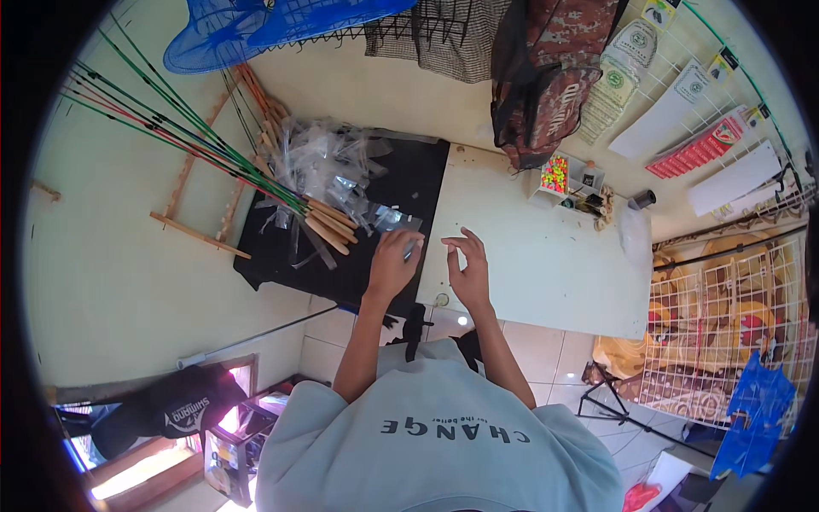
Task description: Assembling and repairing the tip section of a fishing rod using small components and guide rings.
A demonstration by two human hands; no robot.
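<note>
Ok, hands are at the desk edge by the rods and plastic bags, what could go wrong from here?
1. The rods lie slanted across the bag pile, their handles close to the left hand; a nudge could roll them off the black mat.
2. The clear bags are loosely heaped and could slide or snag on the hand.
3. The right hand hovers with fingers pinched; whatever small item it handles might drop past the table edge.

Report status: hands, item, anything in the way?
Left hand pinching a thin dark piece at the black mat edge. Right hand empty, fingers curled. Clear plastic sleeves piled beyond.
</note>
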